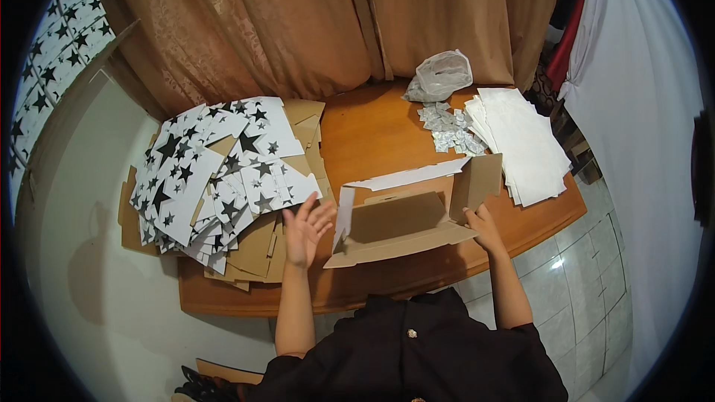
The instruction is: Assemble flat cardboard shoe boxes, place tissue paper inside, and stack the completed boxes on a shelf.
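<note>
Beside starry sheets (223,171), left fingers (321,216) spread while right fingers (471,217) grip a cardboard box (410,217).

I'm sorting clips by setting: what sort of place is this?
Probably a room in a home, set up as a small workspace: brown curtains hang behind a wooden table, which bears a large pile of star-patterned sheets.

The cardboard box (406,217) I hold hides some counter (365,134); my shirt (454,350) is cut off below; markings on silvery squares (450,132) blur.
</note>
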The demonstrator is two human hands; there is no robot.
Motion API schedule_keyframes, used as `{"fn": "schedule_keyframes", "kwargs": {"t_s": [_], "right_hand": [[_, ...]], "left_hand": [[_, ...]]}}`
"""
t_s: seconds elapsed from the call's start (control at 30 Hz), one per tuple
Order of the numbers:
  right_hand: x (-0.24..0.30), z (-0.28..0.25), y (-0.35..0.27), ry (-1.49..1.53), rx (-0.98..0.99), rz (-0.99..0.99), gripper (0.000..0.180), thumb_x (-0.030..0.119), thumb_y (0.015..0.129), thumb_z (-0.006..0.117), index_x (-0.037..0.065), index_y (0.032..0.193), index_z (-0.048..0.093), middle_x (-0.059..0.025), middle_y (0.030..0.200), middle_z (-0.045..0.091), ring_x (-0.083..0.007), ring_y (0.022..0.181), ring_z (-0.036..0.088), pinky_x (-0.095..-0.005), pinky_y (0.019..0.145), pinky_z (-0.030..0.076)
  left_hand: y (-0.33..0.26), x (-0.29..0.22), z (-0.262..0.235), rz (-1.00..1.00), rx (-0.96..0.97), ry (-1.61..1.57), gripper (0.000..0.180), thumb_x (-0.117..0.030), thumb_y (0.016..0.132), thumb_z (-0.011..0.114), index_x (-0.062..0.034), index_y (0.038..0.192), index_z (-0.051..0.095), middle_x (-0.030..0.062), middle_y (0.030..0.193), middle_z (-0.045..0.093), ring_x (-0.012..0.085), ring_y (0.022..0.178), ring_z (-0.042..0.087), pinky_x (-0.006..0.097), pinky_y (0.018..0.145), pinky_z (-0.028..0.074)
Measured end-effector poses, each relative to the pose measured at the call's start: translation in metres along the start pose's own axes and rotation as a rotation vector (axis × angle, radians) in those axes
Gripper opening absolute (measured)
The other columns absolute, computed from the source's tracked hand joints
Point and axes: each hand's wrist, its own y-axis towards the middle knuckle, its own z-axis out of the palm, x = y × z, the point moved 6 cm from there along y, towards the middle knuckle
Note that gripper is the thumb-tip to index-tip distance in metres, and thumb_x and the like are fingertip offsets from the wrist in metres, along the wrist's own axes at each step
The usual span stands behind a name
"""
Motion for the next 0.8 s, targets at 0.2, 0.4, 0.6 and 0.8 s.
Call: {"fn": "schedule_keyframes", "kwargs": {"t_s": [0.2,0.4,0.6,0.8], "right_hand": [[0.006,0.001,-0.013,-0.044,0.047,0.177,0.028,0.018,0.09,0.049,-0.001,0.111,0.049,-0.0056,0.091,0.056,-0.0108,0.076,0.05,-0.0266,0.066,0.042],[0.024,0.004,-0.001,0.433,0.325,-0.082,0.066,0.042,0.091,0.046,0.003,0.14,0.025,-0.0089,0.101,0.057,-0.015,0.089,0.054,-0.0292,0.078,0.043],[-0.057,0.009,0.063,0.419,0.198,0.384,0.075,0.067,0.087,0.034,0.01,0.134,0.04,-0.0044,0.107,0.056,-0.0133,0.09,0.053,-0.0277,0.075,0.039],[-0.065,0.047,0.043,0.06,0.066,0.311,0.052,0.051,0.092,0.038,0.008,0.117,0.054,-0.0027,0.095,0.059,-0.0113,0.083,0.052,-0.0281,0.078,0.04]], "left_hand": [[0.003,0.092,-0.025,-0.309,-0.33,0.24,0.073,-0.064,0.089,0.033,-0.0053,0.132,0.043,0.0058,0.102,0.059,0.0128,0.092,0.053,0.027,0.082,0.04],[-0.005,0.123,-0.052,-0.273,0.229,-0.682,0.025,-0.025,0.092,0.052,-0.0072,0.11,0.053,0.0062,0.099,0.058,0.0164,0.088,0.058,0.028,0.073,0.05],[0.035,0.113,-0.034,-0.232,0.123,-0.627,0.025,-0.026,0.093,0.051,-0.0071,0.11,0.054,0.006,0.099,0.059,0.0161,0.088,0.058,0.028,0.073,0.05],[0.031,0.112,-0.032,-0.199,-0.011,-0.565,0.026,-0.027,0.093,0.05,-0.007,0.109,0.055,0.0058,0.098,0.059,0.0158,0.087,0.058,0.028,0.073,0.05]]}}
